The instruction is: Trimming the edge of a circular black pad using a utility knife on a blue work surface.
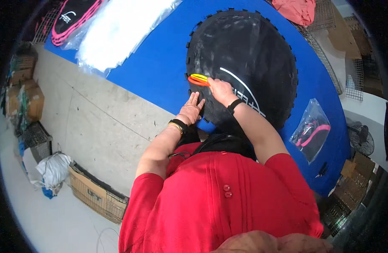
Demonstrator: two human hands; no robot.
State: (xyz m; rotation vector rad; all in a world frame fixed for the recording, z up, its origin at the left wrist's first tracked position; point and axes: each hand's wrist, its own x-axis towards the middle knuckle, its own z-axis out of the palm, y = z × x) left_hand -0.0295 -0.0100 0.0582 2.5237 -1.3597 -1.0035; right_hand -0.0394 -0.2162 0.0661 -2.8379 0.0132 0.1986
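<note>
A large round black mat (pixel 261 50), with small dark tabs along its edge and a white print, lies on the blue table (pixel 147 80) in front of me. My right hand (pixel 222 91) is closed over the mat around a pair of scissors (pixel 198 80). Their yellow and orange looped handles stick out to the left of my fingers; the hand hides the other end. My left hand (pixel 191 110) rests on the mat's near left edge with its fingers stretched out, just below the scissors, and holds nothing.
Clear plastic bags with white contents (pixel 114 33) and pink-edged black pieces (pixel 73 19) lie at the far left. A bagged pink and black piece (pixel 312 133) lies to the right, near a small dark item (pixel 322 170). A fan (pixel 361 139) and cartons (pixel 355 177) stand beyond the right edge.
</note>
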